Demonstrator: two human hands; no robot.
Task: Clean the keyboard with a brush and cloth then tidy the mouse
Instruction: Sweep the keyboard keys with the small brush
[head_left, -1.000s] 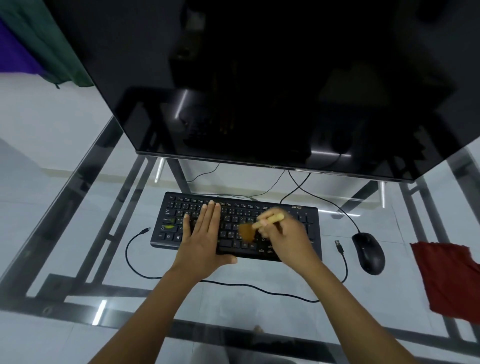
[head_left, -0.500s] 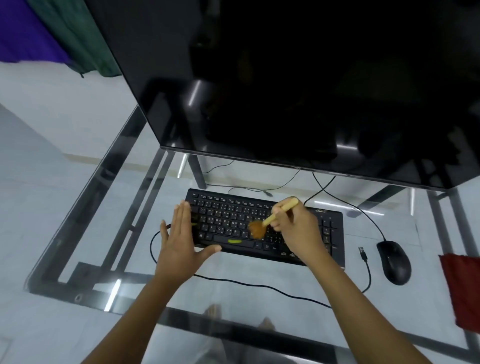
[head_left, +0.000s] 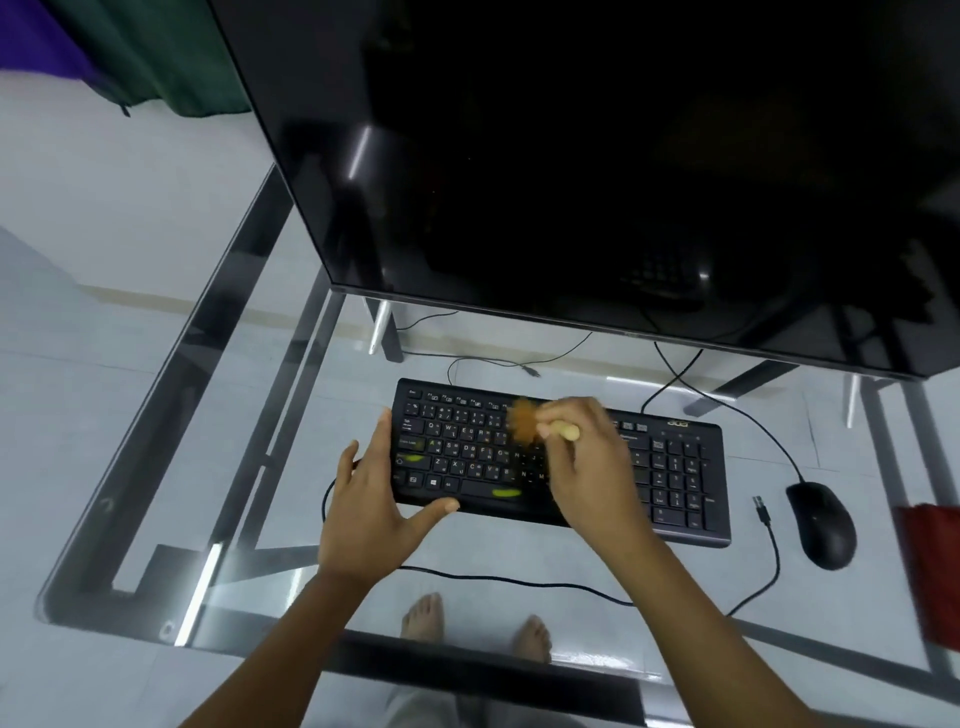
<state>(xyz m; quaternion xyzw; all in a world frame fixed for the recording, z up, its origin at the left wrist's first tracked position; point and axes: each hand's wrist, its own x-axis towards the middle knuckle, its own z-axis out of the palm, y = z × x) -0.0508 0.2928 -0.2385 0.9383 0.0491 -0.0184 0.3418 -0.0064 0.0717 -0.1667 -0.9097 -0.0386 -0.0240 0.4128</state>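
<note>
On a glass desk (head_left: 156, 467), my open left hand (head_left: 371, 512) steadies the black keyboard's (head_left: 675, 467) left end while my right hand (head_left: 592, 467) clenches a brush (head_left: 524, 421) over its far keys.

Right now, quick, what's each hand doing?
Left hand: open, fingers spread, steadying the keyboard's left end.
Right hand: closed on the brush, bristles on the keys.

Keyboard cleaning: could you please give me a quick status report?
Right hand gripping brush, bristles on upper key rows. Left hand steadying keyboard at its left end. Cloth and mouse untouched, nothing obstructing.
</note>
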